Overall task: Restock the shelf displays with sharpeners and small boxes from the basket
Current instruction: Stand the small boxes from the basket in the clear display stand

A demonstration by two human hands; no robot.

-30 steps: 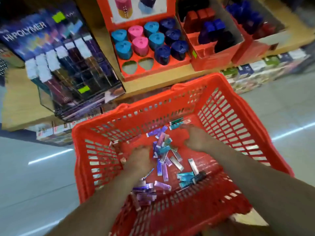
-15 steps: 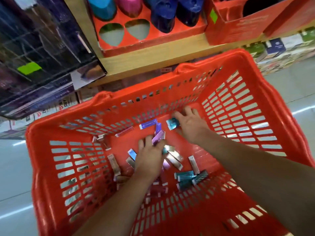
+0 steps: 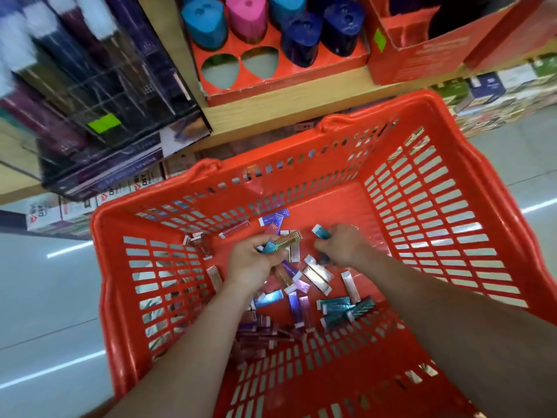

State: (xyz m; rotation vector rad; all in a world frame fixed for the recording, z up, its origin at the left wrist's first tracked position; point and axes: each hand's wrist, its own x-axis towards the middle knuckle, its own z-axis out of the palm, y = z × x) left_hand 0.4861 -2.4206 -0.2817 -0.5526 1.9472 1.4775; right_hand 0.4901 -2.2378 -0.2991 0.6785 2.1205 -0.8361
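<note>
Curled now round a couple of small boxes (image 3: 278, 245) with the left hand (image 3: 251, 265), and pinching a teal box (image 3: 321, 232) with the right hand (image 3: 342, 245). Both flat and reaching half a second ago, so pickup made, likely shelf-bound next. Heaped on the basket (image 3: 301, 152) floor, many more; above, sharpeners (image 3: 301, 40) in a red tray (image 3: 301, 76) with two empty slots (image 3: 218, 70).

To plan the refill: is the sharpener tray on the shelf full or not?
Not full. The tray has two empty front holes; sharpeners fill the other visible ones.

Wooden shelf (image 3: 286, 111) holds a red sharpener tray (image 3: 286, 86); dark display rack (image 3: 105, 95) left of it, red carton (image 3: 422, 55) right.
</note>
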